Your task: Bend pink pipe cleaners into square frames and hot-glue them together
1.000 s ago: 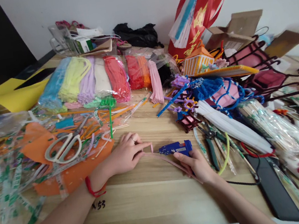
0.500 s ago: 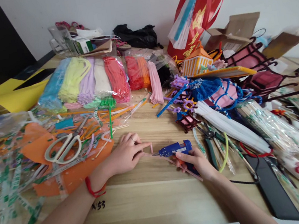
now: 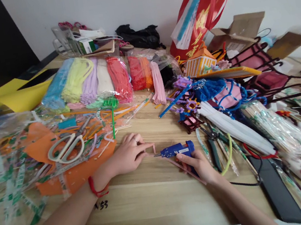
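while the left hand (image 3: 130,154) pinches the bent end of a thin pink strip (image 3: 185,169) between thumb and forefinger, the right hand (image 3: 200,163) is wrapped around the grip of a blue glue gun (image 3: 175,149), its thumb along the near side. the two hands are apart, with the gun's nozzle pointing left into the gap between them, right by the corner where the strip bends; whether the tip touches it, i cannot tell. from that corner, the strip slants toward the near right, passing below the gun and by the right hand, over the wooden surface (image 3: 143,212). a red bracelet (image 3: 97,189) circles the left wrist.

to the left, white-handled scissors (image 3: 70,153) lie on an orange sheet (image 3: 77,175) among scraps and clear wrappers. a green stem (image 3: 112,120) lies just beyond the left hand. to the right of the gun are pliers (image 3: 213,152), a yellow-green stem (image 3: 227,155) and a white bundle (image 3: 234,127); nearer the person is a flat black object (image 3: 280,191). farther back, a pink bundle (image 3: 157,83) lies near a red bag (image 3: 200,13).
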Tool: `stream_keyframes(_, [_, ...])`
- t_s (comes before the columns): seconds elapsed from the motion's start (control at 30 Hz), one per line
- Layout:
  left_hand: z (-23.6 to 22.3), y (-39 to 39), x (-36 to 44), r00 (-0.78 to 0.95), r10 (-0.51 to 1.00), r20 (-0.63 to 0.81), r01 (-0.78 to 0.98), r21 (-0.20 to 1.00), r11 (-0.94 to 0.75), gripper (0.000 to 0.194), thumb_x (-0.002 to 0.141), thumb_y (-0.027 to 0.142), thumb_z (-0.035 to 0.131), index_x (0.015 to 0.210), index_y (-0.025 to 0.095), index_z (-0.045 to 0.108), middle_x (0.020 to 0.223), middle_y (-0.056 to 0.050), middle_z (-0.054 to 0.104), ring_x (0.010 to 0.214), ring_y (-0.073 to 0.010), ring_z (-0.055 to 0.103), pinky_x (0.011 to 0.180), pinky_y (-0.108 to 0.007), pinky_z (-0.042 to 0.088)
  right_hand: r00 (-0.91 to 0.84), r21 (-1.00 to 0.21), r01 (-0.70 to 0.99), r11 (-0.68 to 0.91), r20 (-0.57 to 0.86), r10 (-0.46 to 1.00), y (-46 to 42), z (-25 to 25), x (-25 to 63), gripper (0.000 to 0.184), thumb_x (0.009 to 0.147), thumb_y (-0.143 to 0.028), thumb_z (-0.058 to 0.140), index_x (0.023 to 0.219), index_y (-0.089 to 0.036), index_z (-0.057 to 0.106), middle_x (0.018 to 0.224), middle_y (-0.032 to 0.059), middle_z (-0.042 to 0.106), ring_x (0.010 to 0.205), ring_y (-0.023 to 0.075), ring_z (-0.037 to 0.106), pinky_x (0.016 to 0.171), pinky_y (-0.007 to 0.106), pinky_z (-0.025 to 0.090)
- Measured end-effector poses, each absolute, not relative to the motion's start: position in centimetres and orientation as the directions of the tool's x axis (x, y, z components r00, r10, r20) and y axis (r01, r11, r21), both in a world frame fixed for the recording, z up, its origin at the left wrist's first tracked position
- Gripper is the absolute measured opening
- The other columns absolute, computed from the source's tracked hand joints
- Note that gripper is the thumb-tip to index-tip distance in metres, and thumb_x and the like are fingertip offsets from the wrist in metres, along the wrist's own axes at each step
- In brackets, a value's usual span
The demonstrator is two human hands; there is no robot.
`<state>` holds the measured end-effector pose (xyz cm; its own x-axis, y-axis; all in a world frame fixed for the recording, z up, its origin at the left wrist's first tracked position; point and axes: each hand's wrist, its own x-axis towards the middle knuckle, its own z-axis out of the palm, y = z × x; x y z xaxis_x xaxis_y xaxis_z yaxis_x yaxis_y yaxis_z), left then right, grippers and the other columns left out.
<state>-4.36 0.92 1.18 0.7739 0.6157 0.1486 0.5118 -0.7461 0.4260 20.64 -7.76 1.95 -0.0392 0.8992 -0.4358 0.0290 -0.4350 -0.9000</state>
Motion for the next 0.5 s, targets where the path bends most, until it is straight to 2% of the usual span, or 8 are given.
stream_keyframes(0.27, [1.1, 1.0, -4.4, 0.772, 0.618, 0.152, 0.517, 0.417, -0.748, 0.036, 0.09, 0.025, 0.047, 0.125, 0.028, 0.055, 0.096, -0.007, 0.047, 0.098, -0.0228, 0.041, 0.092, -0.044, 0.037, -0.009, -0.902, -0.023, -0.43, -0.43, 0.903, -7.7, 2.0, 20.1, 0.054, 0.069, -0.055, 0.068, 0.038, -0.02, 0.042, 0.035, -0.0047, 0.037, 0.036, 0.0097, 0.041, 0.046, 0.026, 0.043])
stream_keyframes(0.37, [1.1, 1.0, -4.4, 0.772, 0.616, 0.156, 0.514, 0.418, -0.749, 0.036, 0.09, 0.025, 0.046, 0.125, 0.028, 0.055, 0.097, -0.007, 0.047, 0.099, -0.0228, 0.041, 0.091, -0.043, 0.037, -0.037, -0.91, -0.036, -0.413, -0.412, 0.911, -7.6, 1.9, 20.5, 0.053, 0.073, -0.053, 0.065, 0.039, -0.02, 0.042, 0.035, -0.0048, 0.037, 0.037, 0.0097, 0.041, 0.048, 0.026, 0.043])
stream_keyframes(0.5, [1.0, 0.9, -4.4, 0.769, 0.618, 0.161, 0.513, 0.422, -0.748, 0.035, 0.09, 0.025, 0.047, 0.124, 0.028, 0.055, 0.096, -0.006, 0.047, 0.098, -0.0226, 0.041, 0.091, -0.043, 0.038, -0.136, -0.925, 0.017, -0.38, -0.379, 0.915, -7.4, 2.0, 21.5, 0.042, 0.081, -0.048, 0.06, 0.056, -0.014, 0.063, 0.049, 0.0017, 0.058, 0.045, 0.0095, 0.047, 0.05, 0.023, 0.04])
